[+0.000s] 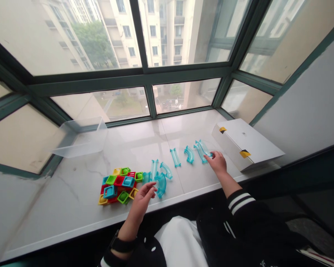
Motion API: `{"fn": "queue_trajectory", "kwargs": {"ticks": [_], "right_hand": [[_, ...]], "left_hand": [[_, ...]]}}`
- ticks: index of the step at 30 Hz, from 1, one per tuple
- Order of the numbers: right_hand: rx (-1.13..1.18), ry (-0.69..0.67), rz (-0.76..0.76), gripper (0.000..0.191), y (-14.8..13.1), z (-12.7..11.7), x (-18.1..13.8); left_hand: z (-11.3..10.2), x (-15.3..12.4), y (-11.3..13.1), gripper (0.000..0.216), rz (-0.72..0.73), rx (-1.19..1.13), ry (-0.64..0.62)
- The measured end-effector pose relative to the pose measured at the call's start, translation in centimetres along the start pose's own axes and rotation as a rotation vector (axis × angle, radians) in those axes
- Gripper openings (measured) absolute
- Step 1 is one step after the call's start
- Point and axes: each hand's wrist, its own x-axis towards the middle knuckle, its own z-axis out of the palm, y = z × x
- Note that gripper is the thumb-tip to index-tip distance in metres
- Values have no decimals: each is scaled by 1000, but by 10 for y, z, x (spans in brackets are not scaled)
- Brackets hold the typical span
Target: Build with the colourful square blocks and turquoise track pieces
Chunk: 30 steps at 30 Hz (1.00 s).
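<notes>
A heap of coloured square blocks [119, 185] in red, green, yellow and blue lies on the white marble sill [72, 196]. Several clear teal track pieces lie in a row to its right: a cluster [159, 174], a straight piece [175, 157], a curved piece [189, 154] and two more pieces [202, 150]. My left hand [143, 198] hovers by the curved teal piece at the cluster's front, fingers bent and apart, holding nothing. My right hand [217, 162] rests on the sill with its fingertips touching the rightmost teal pieces.
A clear plastic bin [82, 138] stands at the back left near the window. A white flat box [246, 142] with yellow-black corner marks lies at the right end. The sill's front edge runs just before my lap; window frames bound the back.
</notes>
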Motion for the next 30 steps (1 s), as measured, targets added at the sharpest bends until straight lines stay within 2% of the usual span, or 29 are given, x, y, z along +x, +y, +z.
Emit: {"fn": "queue_trajectory", "kwargs": {"ticks": [7,13,21,30], "right_hand": [[-107,-42,51,49,2,27,10],[-170,-74,63,41,9,38,7],[-212,-132,70,45,19,43,6],[-210,-187,65,54,21,47,-1]], "left_hand": [[-4,-6,-6,56,-28,-4,27],[-5,-8,-3,56,-42,23,32],[-1,-9,1,56,-52,36,13],[-3,-4,-8,56,-60,8,-3]]}}
